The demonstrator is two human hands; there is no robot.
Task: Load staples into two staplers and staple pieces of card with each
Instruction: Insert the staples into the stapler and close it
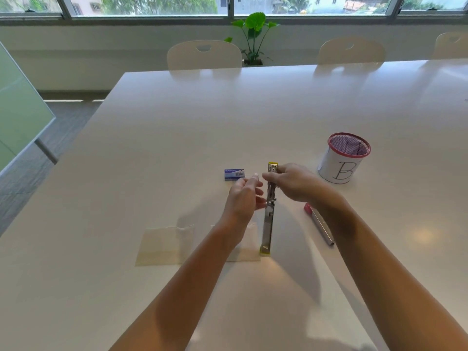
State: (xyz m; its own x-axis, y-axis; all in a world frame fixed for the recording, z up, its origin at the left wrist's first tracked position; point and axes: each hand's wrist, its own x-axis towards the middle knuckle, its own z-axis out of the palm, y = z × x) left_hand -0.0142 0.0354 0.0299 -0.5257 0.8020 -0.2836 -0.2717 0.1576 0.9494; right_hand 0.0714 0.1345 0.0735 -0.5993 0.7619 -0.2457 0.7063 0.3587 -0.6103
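A yellow stapler (269,224) lies unfolded flat and long on the white table (177,122), its metal channel showing. My right hand (293,182) grips its far half near the yellow tip. My left hand (244,198) is beside the hinge, fingers pinched together near the middle; whether they hold staples is too small to tell. A blue staple box (234,174) lies just beyond my left hand. A pink stapler (319,222) lies to the right, partly hidden by my right forearm. Two pale card pieces (164,245) lie under and left of my left arm.
A mesh pen pot (342,159) with a red rim and a paper label marked B stands at the right. White chairs (203,55) line the table's far edge, with a potted plant (253,36) behind them. A glass panel (17,110) stands at the left.
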